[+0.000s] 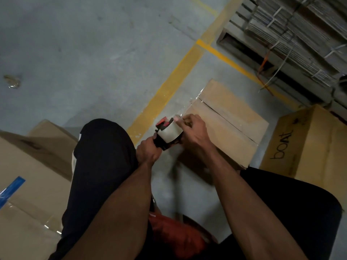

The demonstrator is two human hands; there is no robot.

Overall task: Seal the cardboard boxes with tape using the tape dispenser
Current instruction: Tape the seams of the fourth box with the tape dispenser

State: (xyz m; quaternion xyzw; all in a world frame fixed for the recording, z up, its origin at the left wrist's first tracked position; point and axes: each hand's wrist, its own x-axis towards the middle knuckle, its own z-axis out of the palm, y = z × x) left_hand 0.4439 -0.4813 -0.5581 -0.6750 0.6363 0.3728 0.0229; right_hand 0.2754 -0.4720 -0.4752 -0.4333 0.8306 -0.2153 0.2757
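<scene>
A black and red tape dispenser (167, 133) with a roll of clear tape is held above the floor between my knees. My left hand (148, 152) grips its black handle. My right hand (193, 129) is curled over the roll, its fingertips pinching at the tape near the top of the roll. Just beyond lies a flat cardboard box (231, 117) on the floor, its two top flaps closed along a dark seam, with shiny clear tape at its far left end.
A tall box printed "boat" (308, 145) stands at the right. Large boxes (28, 175), one with blue tape, fill the left. A pallet of bundled flat cardboard (293, 34) sits at the top right. Yellow floor lines (169, 87) cross the grey concrete.
</scene>
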